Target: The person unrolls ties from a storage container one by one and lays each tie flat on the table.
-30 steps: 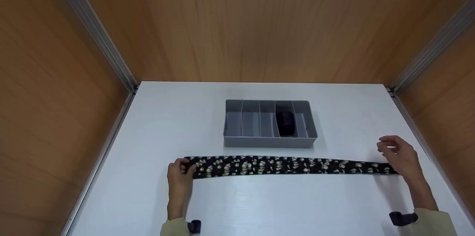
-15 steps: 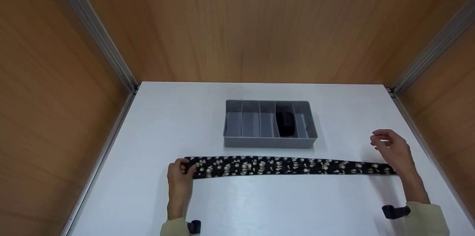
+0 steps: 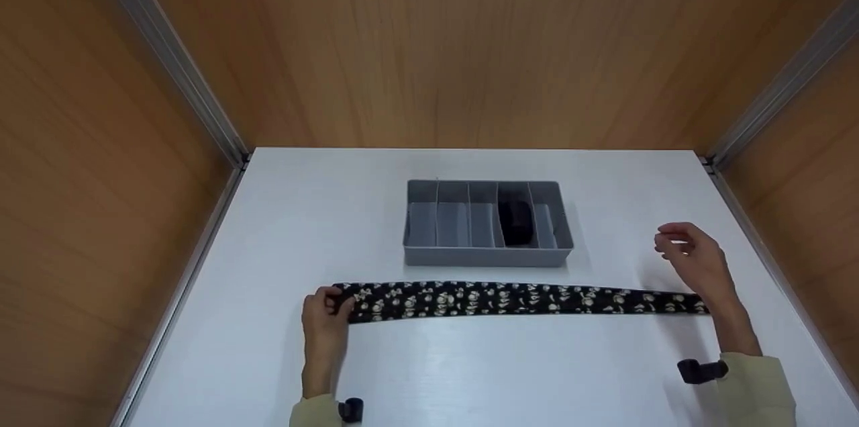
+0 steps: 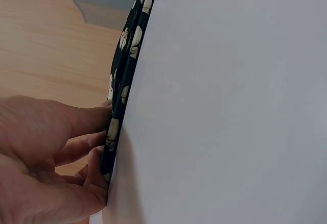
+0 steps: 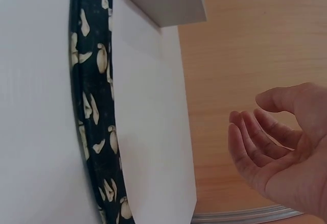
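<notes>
A long folded strip of black cloth (image 3: 503, 299) with a pale floral-looking print lies stretched across the white table. It narrows toward its right end, and the left wrist view shows layered folds along its edge. My left hand (image 3: 324, 319) holds the strip's left end, thumb and fingers bent against it; the fingertips are partly hidden in the left wrist view. Above the right end, my right hand (image 3: 701, 266) is raised with loosely curved fingers and nothing between them. Its wrist hides the very tip of the cloth in the head view.
Behind the cloth stands a grey divided tray (image 3: 486, 257) with several compartments. A dark rounded bundle (image 3: 517, 222) sits in the second compartment from the right. Wooden panels (image 3: 470, 44) wall the white table (image 3: 503, 373) at the back and both sides.
My right hand has moved left and away from me, toward the back of the table, its fingers still loosely curved. The left hand, cloth and tray have stayed in place.
</notes>
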`<state>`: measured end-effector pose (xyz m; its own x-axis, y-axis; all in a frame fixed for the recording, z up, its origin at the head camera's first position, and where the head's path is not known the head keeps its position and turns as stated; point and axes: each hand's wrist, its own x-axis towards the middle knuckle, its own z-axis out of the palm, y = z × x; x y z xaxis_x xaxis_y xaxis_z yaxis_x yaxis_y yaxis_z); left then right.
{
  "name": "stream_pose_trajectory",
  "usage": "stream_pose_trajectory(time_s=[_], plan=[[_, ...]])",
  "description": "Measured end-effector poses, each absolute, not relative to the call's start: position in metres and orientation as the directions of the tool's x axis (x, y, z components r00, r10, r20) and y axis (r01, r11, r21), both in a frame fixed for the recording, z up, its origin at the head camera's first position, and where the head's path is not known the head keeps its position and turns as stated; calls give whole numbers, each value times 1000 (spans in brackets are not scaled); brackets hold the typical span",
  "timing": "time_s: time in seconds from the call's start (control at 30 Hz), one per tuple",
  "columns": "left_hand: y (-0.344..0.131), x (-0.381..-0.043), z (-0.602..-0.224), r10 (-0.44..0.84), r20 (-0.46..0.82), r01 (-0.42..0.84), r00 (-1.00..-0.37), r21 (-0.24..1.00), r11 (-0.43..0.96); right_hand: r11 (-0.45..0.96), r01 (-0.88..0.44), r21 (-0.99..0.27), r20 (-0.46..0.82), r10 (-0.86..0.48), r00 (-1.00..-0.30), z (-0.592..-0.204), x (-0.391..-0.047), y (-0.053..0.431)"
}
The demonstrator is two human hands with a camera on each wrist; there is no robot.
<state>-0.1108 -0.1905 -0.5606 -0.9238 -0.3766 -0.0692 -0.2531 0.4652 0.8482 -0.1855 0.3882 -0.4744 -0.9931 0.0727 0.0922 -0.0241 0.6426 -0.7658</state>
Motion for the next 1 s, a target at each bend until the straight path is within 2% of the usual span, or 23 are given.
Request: stream_pose_trajectory(time_s=[0.43, 1.0], plan=[[-192, -114, -559, -391, -99, -288, -915, 840, 461, 583, -113, -805, 173, 48, -984, -445, -184, 344], [-190, -114, -562, -388, -88, -276, -918, 843, 461, 541, -211, -814, 267, 25, -964, -446, -194, 324]])
